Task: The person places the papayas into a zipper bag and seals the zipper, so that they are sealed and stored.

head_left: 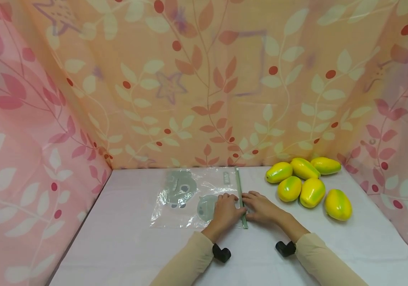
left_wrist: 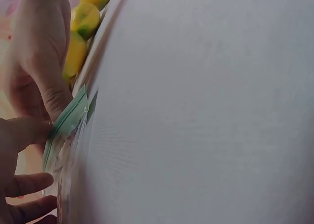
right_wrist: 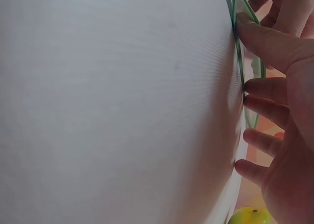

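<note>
A clear zip bag with grey-green cartoon animals lies flat on the table, its green zip edge toward the right. My left hand rests over the bag beside that edge, thumb and fingers bent at the green strip. From the other side my right hand reaches to the same strip. Its thumb lies against the strip, while the fingers are spread and fairly straight, tips near the tabletop. In the right wrist view the two green edges stand apart, leaving a gap at the bag's mouth.
Several yellow-green mango-like fruits are grouped at the back right of the white-covered table. Patterned cloth hangs behind and along both sides. Each wrist carries a black camera mount.
</note>
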{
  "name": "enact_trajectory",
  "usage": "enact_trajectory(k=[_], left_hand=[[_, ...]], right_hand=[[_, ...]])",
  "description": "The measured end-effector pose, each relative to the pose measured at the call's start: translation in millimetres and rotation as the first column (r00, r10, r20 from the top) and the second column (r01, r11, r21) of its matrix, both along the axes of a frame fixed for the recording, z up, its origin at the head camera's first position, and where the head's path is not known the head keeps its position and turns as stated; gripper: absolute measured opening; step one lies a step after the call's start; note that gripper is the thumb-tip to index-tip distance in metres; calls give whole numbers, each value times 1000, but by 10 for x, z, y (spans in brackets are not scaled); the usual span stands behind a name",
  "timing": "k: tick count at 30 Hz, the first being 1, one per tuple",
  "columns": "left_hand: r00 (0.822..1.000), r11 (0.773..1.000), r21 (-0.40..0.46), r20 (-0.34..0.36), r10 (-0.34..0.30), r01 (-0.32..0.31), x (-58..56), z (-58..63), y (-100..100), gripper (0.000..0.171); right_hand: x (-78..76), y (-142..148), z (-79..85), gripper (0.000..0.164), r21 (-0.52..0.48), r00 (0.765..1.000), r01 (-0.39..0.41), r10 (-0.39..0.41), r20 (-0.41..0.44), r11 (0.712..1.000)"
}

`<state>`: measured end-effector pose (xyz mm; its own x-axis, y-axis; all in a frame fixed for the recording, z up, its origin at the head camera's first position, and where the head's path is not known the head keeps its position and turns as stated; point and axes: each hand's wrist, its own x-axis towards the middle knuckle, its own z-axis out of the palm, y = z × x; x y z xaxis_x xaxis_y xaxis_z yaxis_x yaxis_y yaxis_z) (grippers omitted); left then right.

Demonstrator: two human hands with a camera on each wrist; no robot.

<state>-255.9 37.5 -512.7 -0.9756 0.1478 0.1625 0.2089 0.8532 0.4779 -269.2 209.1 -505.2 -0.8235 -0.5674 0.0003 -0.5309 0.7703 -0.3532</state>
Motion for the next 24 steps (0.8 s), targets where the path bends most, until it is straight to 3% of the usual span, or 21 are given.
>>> enact_trajectory(k=[7,24], left_hand=[[999,998,-48,-2,49,-49,12,-2,59,41],[997,998,-32,-50,57,-59,-12,-3,49,25]], right_hand=[[20,-15,13,61,-2,1000,1,-1,6,1000],[-3,-15,17,69,-11,999,28,-28,37,1000]])
